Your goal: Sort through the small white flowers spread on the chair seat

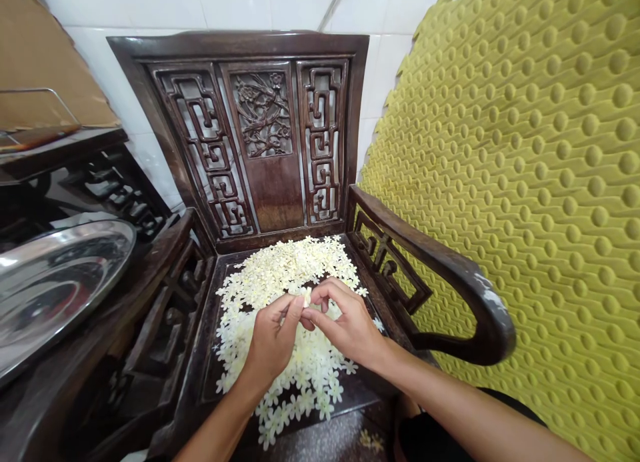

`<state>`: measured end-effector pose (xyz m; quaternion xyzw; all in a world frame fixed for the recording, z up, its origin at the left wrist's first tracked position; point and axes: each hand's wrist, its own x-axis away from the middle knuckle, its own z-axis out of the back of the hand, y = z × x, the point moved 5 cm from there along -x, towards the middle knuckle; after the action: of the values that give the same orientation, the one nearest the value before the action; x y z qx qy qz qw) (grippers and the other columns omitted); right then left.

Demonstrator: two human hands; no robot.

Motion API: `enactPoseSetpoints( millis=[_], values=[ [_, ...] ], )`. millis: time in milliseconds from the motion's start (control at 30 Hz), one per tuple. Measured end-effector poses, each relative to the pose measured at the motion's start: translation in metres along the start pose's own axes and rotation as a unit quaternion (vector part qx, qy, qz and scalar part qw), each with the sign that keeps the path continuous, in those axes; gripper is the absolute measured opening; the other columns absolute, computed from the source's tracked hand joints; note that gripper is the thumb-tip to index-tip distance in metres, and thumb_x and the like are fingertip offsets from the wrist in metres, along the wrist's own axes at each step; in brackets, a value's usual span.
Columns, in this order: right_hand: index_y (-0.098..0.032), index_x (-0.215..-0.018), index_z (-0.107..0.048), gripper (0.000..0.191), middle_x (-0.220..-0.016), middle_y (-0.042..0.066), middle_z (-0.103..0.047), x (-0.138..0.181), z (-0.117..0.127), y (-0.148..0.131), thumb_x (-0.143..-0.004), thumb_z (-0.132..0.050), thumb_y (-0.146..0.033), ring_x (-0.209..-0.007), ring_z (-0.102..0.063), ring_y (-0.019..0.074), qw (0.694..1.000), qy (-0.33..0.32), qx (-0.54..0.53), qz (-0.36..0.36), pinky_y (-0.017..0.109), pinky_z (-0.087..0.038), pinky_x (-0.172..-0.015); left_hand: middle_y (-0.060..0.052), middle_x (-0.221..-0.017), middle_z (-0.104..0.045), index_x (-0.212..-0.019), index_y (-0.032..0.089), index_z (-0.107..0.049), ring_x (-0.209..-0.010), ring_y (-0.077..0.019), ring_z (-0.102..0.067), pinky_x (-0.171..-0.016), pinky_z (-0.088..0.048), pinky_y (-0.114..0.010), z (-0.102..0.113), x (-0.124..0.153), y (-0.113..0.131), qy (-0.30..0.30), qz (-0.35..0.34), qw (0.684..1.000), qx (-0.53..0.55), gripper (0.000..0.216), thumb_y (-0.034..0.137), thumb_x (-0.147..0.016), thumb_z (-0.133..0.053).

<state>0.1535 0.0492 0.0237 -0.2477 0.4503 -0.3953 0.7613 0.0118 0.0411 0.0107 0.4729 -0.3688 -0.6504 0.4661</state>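
A small white flower (307,297) shows between my fingertips, above the seat of a dark carved wooden chair. My left hand (275,332) pinches it between thumb and index finger. Coming in from the other side, my right hand (347,319) has its fingers bent and its fingertips pressed together at the same flower. The fingertips of both hands meet, so part of what they grip is hidden. Beneath and around the hands, a thick spread of loose white and pale yellow flowers (290,265) covers much of the chair seat (213,362).
The carved chair back (275,192) rises behind the flowers, with a curved armrest (450,262) at right. A round metal tray (113,249) is at left. A yellow bumpy mat (525,182) stands along the right. A few small flowers (371,440) lie on the floor.
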Motion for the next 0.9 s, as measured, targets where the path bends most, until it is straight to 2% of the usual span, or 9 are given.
enactPoseSetpoints(
  millis=[233,400,633,800,900],
  values=[
    [-0.020,-0.090,-0.057,0.014,-0.081,0.000,-0.052,-0.001,0.001,-0.002,-0.088,-0.066,-0.031,-0.076,-0.053,0.0150,0.998,-0.018,-0.053,-0.009,0.028,-0.042,-0.073,0.003,-0.062,-0.057,-0.069,0.018,-0.059,-0.062,-0.0128,-0.055,-0.060,-0.041,-0.022,0.002,0.002,0.001,0.020,-0.010,1.000,-0.018,0.032,0.030,-0.096,-0.048],
    [-0.019,-0.084,-0.059,0.016,-0.079,0.000,-0.056,-0.002,0.001,0.002,-0.091,-0.061,-0.034,-0.075,-0.054,0.0144,0.995,-0.017,-0.083,-0.055,0.027,-0.042,-0.070,0.001,-0.066,-0.063,-0.071,0.018,-0.061,-0.065,-0.0143,-0.060,-0.065,-0.042,-0.024,0.002,0.004,-0.001,0.006,-0.031,0.997,-0.072,0.031,0.029,-0.096,-0.047],
    [-0.019,-0.083,-0.060,0.018,-0.075,-0.001,-0.057,-0.002,-0.003,0.008,-0.090,-0.062,-0.035,-0.072,-0.053,0.0135,0.987,-0.017,-0.136,-0.088,0.025,-0.043,-0.069,-0.001,-0.067,-0.064,-0.071,0.019,-0.058,-0.066,-0.0159,-0.059,-0.066,-0.041,-0.027,0.002,0.006,0.003,0.021,-0.112,0.977,-0.182,0.027,0.022,-0.095,-0.046],
    [-0.018,-0.079,-0.061,0.018,-0.073,-0.002,-0.057,-0.002,-0.004,0.012,-0.088,-0.065,-0.034,-0.070,-0.052,0.0130,0.986,-0.005,-0.137,-0.089,0.025,-0.043,-0.068,-0.001,-0.067,-0.065,-0.073,0.019,-0.059,-0.064,-0.0160,-0.059,-0.066,-0.040,-0.028,0.001,0.006,0.007,0.006,-0.156,0.967,-0.203,0.026,0.020,-0.096,-0.046],
    [-0.018,-0.080,-0.062,0.018,-0.074,-0.001,-0.058,-0.003,-0.002,0.011,-0.090,-0.063,-0.033,-0.072,-0.054,0.0137,0.988,-0.006,-0.127,-0.081,0.025,-0.043,-0.070,-0.001,-0.068,-0.065,-0.075,0.019,-0.060,-0.066,-0.0159,-0.060,-0.066,-0.040,-0.028,0.002,0.007,0.006,0.006,-0.155,0.970,-0.188,0.026,0.020,-0.096,-0.045]
  ],
)
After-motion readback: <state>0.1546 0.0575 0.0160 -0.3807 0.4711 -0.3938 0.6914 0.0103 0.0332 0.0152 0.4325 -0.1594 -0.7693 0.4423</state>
